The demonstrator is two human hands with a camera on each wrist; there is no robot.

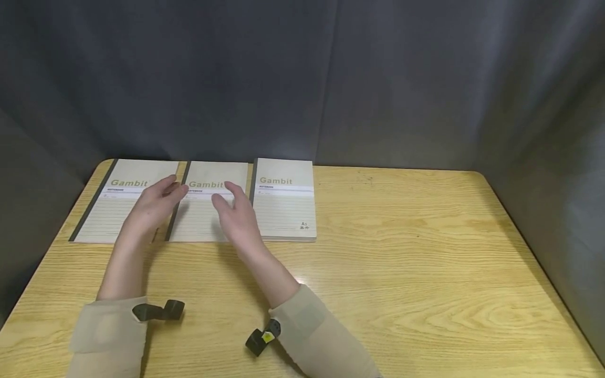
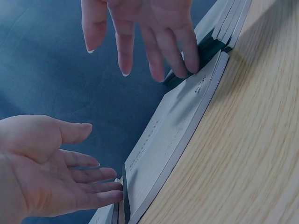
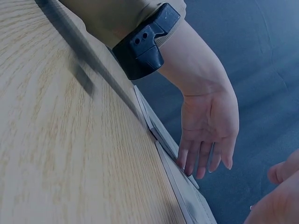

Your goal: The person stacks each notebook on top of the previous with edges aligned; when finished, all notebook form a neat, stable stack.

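Note:
Three white Gambit notebook places stand in a row: a left notebook (image 1: 96, 220), a middle notebook (image 1: 200, 223) and, at right, a thicker notebook stack (image 1: 285, 210). All have dark spines on their left sides. My left hand (image 1: 152, 210) hovers around the gap between left and middle notebooks, its fingers extended beside the middle one's spine. My right hand (image 1: 238, 218) is over the middle notebook's right part, fingers spread and pointing down near its edge in the left wrist view. The palms face each other across the middle notebook (image 2: 163, 126). Neither hand holds anything.
The notebooks lie along the back left of a wooden table (image 1: 416, 273). A dark grey curtain (image 1: 236, 79) hangs behind the table and along its sides. Black wrist cameras (image 1: 158, 311) jut from the beige sleeves (image 1: 108, 331) over the tabletop.

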